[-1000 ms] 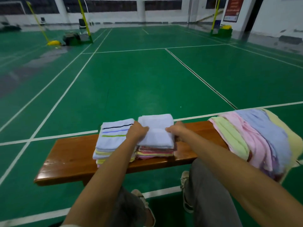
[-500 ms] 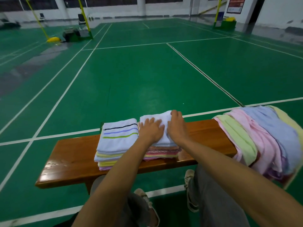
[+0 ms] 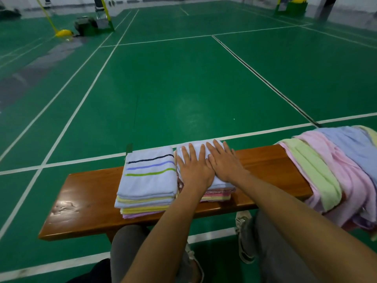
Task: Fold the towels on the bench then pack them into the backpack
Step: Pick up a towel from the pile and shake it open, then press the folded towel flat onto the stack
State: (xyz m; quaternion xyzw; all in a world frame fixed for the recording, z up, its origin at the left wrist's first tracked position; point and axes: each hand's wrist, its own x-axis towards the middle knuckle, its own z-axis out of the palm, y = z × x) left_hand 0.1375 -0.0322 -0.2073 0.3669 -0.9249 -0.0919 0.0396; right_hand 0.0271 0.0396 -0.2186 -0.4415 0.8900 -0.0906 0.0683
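On the wooden bench (image 3: 85,203) stand two stacks of folded towels. The left stack (image 3: 148,180) is topped by a white towel with black, blue and green stripes. The right stack is topped by a folded white towel (image 3: 195,147), with pink and yellow layers under it. My left hand (image 3: 194,169) and my right hand (image 3: 223,163) lie flat side by side on that white towel, fingers straight, pressing it down. A heap of unfolded towels (image 3: 334,170) in green, pink, blue and yellow drapes over the bench's right end. No backpack is in view.
The bench stands on a green court floor (image 3: 183,88) with white lines. My knees and a shoe (image 3: 243,231) are below the bench's near edge. Net posts and equipment (image 3: 85,27) stand far back at the left.
Both hands moved from the sides of the white towel onto its top and now lie flat on it, fingers spread toward its far edge. The view has tilted down a little.
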